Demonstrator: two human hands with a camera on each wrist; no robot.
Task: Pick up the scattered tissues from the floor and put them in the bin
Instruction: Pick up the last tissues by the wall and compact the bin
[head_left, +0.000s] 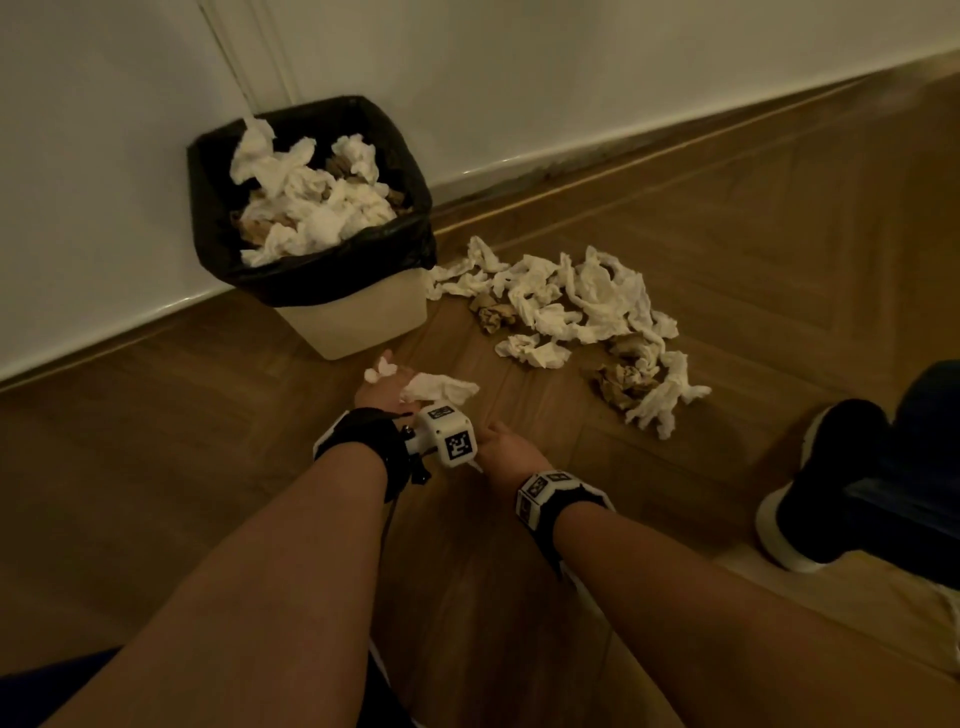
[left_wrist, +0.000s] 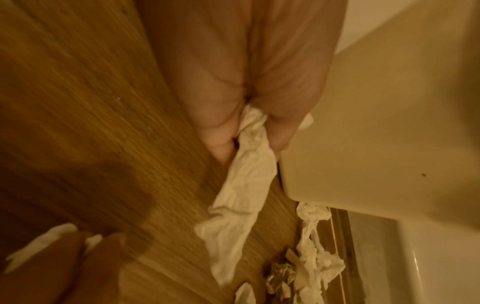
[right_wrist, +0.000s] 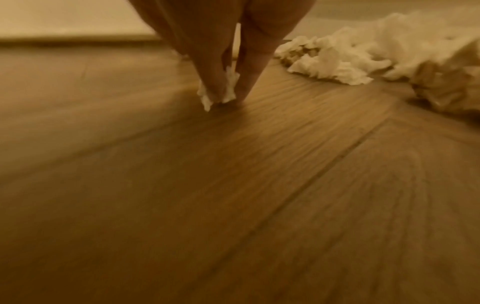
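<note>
A cream bin (head_left: 358, 325) with a black liner stands against the wall, heaped with white tissues (head_left: 311, 208). Several more white and brown crumpled tissues (head_left: 582, 306) lie on the wood floor to its right. In front of the bin my left hand (head_left: 387, 376) grips a long white tissue (head_left: 441, 387); in the left wrist view the tissue (left_wrist: 241, 195) hangs from my left hand (left_wrist: 249, 142) beside the bin wall (left_wrist: 363, 123). Low at the floor, my right hand (head_left: 493, 439) pinches a small white tissue scrap (right_wrist: 206, 102) between its fingertips (right_wrist: 215, 88).
A white wall and skirting board (head_left: 571, 161) run behind the bin. My dark shoe with a white sole (head_left: 826, 483) rests on the floor at the right. Bare wood floor (head_left: 182, 441) stretches to the left of my arms.
</note>
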